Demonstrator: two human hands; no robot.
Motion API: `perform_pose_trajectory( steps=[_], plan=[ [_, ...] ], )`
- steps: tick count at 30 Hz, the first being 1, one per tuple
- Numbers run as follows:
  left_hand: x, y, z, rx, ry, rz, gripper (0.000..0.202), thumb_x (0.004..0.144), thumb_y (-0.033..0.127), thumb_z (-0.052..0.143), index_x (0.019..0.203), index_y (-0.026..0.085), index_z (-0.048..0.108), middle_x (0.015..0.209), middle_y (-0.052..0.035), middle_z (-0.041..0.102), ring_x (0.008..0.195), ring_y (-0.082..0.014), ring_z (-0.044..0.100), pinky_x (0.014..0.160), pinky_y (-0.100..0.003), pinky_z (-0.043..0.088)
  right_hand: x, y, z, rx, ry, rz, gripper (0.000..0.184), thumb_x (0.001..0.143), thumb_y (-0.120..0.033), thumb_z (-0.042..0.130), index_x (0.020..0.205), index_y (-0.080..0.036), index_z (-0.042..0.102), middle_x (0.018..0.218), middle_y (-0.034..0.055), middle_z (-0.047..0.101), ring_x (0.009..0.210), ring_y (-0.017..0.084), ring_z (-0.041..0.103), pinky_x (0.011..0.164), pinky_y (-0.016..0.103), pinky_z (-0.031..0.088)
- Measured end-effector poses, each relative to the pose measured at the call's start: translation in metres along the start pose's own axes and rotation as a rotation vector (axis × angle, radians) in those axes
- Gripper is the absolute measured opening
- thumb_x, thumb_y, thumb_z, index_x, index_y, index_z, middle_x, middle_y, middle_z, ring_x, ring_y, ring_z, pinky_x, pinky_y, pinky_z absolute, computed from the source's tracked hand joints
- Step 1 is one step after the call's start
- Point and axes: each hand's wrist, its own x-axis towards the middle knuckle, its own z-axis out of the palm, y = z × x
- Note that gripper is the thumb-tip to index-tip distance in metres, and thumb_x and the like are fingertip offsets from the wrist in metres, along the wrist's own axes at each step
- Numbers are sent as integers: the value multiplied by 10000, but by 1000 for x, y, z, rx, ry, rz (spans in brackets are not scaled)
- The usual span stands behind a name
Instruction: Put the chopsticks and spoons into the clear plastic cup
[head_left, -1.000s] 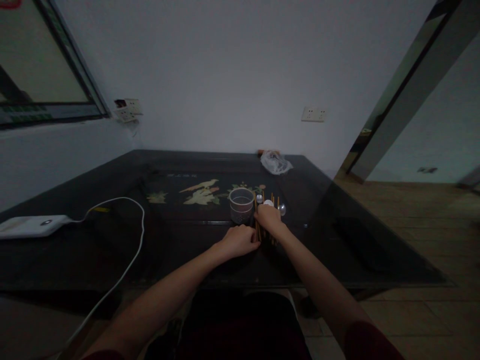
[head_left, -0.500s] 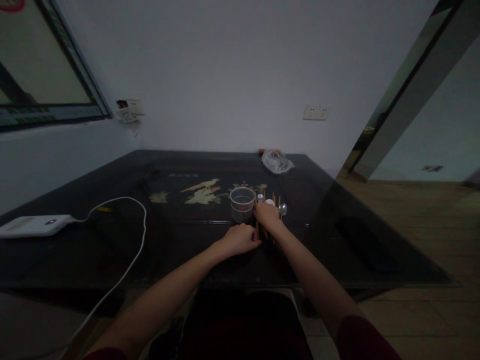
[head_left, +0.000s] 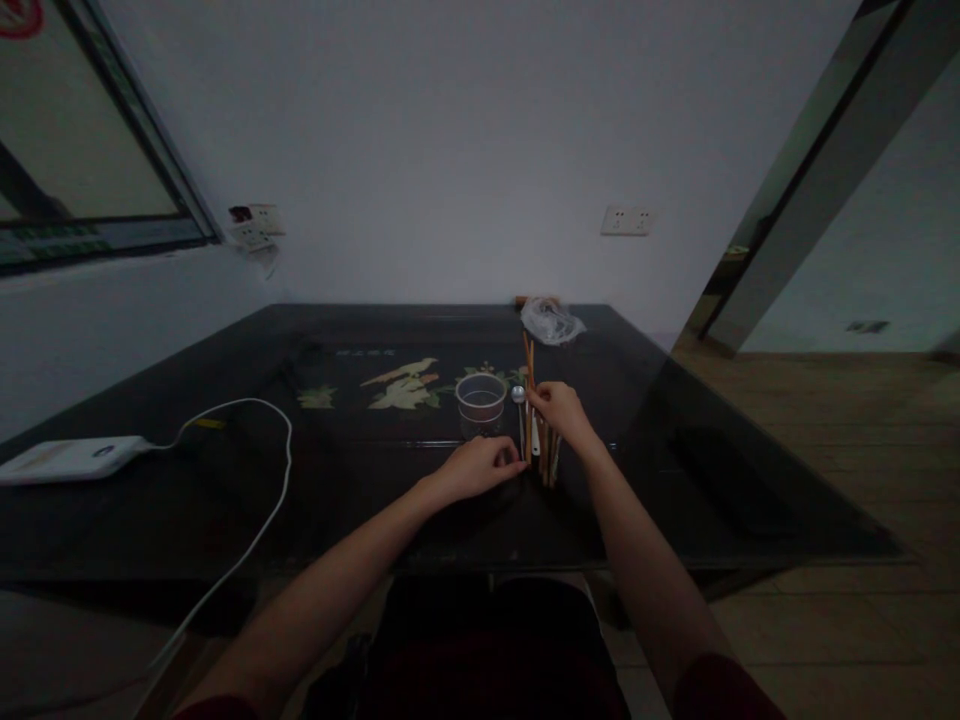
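My right hand is closed around the upper part of a pair of wooden chopsticks, which stick up at a slant. Curled beside their lower ends is my left hand, its thumb and finger pinched at the tips there. A metal spoon lies just left of the chopsticks, bowl away from me. More chopsticks and a white handle lie under and beside my right hand, partly hidden. Behind my left hand stands a grey see-through cup.
A crumpled clear plastic bag lies at the table's far edge. At left, a white power bank trails a white cable. A dark flat object rests at right on the dark glossy table.
My right hand has shifted slightly up and right, and chopsticks now rise from its grip toward the plastic bag. My left hand's fingers have loosened a little near the lower ends.
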Motion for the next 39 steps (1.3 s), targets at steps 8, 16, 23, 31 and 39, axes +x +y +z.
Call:
perform_pose_trajectory(
  steps=[8,16,23,31,39],
  plan=[
    [-2,6,-2,-392,148,93,402,872,432,472,1139,145,559,600,41,533,476,-82,496,490,-193,389,-14,-14,-21,623,-45,-240,333,797,-477,516,630,-196,454,455,-63,476,360,78,423,394,188,311],
    [0,7,-3,-567,337,56,389,808,445,555,980,106,640,532,43,500,416,-69,445,433,-188,361,-23,-24,-22,782,-154,-381,326,804,-486,554,681,-194,477,502,-55,530,396,100,521,407,208,413],
    [-1,7,-2,-393,374,98,299,790,400,585,866,124,672,536,28,544,460,-84,470,469,-193,354,-25,-26,-23,842,-296,-415,344,783,-496,598,667,-192,483,490,-46,550,416,120,559,421,232,454],
    [2,1,1,-221,386,93,236,802,329,562,678,135,614,562,7,576,520,-103,517,504,-196,358,-29,-28,-29,762,-367,-427,328,758,-474,637,668,-172,545,549,-30,582,483,119,588,482,229,469],
    [3,-5,1,-98,273,77,238,838,335,532,761,154,668,662,-29,663,580,-134,587,537,-209,398,-25,-23,-29,794,-287,-435,289,726,-442,678,717,-161,614,597,-15,593,510,121,580,502,246,488]
  ],
)
